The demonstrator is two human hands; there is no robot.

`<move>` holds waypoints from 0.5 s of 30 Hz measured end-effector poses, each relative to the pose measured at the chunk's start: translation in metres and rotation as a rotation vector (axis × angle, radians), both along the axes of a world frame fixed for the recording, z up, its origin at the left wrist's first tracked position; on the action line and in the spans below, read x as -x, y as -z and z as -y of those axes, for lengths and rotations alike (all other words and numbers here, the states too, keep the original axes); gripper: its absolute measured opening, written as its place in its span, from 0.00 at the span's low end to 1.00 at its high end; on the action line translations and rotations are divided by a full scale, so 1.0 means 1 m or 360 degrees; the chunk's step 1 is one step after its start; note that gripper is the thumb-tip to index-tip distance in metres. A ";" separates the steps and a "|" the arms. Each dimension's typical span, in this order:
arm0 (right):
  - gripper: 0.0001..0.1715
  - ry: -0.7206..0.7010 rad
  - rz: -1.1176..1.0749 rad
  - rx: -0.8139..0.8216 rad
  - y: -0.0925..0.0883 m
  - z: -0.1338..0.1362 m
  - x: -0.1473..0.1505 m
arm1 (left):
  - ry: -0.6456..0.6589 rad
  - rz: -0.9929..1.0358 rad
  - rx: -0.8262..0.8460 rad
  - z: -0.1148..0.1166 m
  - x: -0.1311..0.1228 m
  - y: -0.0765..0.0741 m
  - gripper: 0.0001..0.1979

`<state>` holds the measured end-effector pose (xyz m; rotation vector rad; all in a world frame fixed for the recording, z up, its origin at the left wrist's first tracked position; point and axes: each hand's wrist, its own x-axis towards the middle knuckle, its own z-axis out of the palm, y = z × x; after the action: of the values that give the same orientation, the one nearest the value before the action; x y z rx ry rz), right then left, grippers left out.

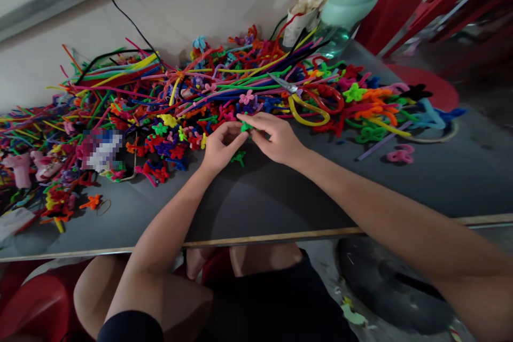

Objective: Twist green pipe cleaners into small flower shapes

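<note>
Between the fingertips of both hands is a small green pipe-cleaner flower [245, 126], partly covered by the fingers. My left hand [222, 143] pinches it from the left, thumb and forefinger closed on it. From the other side my right hand [278, 138] grips it with bent fingers. On the table just below lies another green pipe-cleaner piece [238, 158]. Beyond the hands spreads a heap of coloured pipe cleaners and finished flowers, with a pink flower [246, 97] close above my fingers. Scissors with red and yellow handles [310, 112] rest on the heap to the right.
A green-capped water bottle [340, 16] and a white paper cup [294, 29] stand at the back right. A pink looped piece [401, 155] lies on the dark table [272, 203]. Red chairs [425, 5] are at the right. The table's front edge runs below my forearms.
</note>
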<state>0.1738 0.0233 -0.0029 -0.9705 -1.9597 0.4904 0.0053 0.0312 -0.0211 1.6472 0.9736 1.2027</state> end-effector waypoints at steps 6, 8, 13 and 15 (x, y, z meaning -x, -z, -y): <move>0.27 0.0014 0.0114 0.0019 0.002 0.000 -0.003 | -0.0248 -0.0293 -0.0138 0.005 -0.002 -0.004 0.09; 0.27 0.0009 -0.0039 0.0173 0.000 0.001 -0.004 | -0.0293 -0.0239 -0.0089 0.004 -0.002 -0.004 0.07; 0.20 -0.0050 -0.0441 0.0555 -0.002 -0.002 -0.005 | -0.0214 0.0090 0.0267 0.000 -0.003 -0.004 0.04; 0.19 -0.0093 -0.0546 0.0673 -0.001 -0.004 -0.004 | -0.0148 0.0189 0.0391 -0.001 -0.004 -0.004 0.05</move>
<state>0.1776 0.0275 -0.0017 -1.0072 -1.6071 1.0627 0.0092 0.0324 -0.0168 1.3370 1.0860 1.1764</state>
